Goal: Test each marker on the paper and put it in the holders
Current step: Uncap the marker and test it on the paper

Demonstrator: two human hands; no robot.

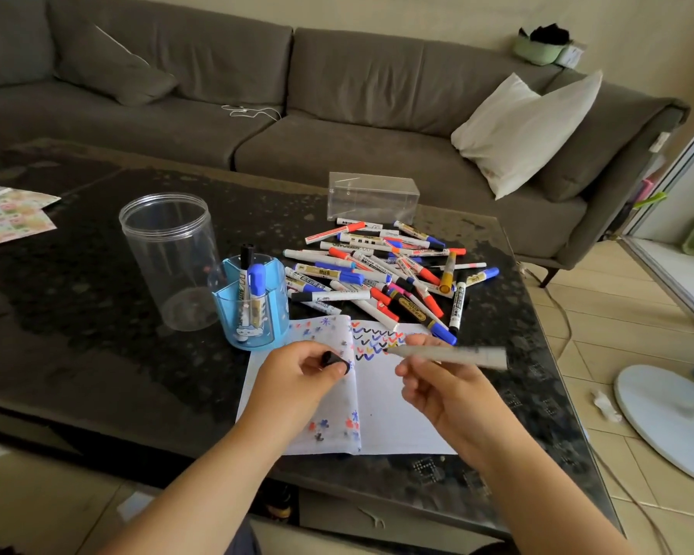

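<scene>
An open notebook (pixel 385 410) lies on the dark table, its right page marked with rows of coloured check marks. My right hand (pixel 445 386) grips an uncapped white marker (pixel 453 355), blurred, whose tip touches the page just under the check marks. My left hand (pixel 297 374) pinches the marker's black cap (pixel 333 360) over the left page. A blue holder (pixel 253 306) stands left of the notebook with two markers upright in it. Several red, blue and black markers lie in a pile (pixel 381 270) behind the notebook.
A tall clear plastic jar (pixel 169 250) stands beside the blue holder. A clear rectangular box (pixel 371 196) sits behind the pile. Patterned sheets (pixel 9 218) lie at the table's left. A grey sofa with a white cushion (pixel 525 130) is beyond; a white fan base (pixel 674 414) stands on the floor at right.
</scene>
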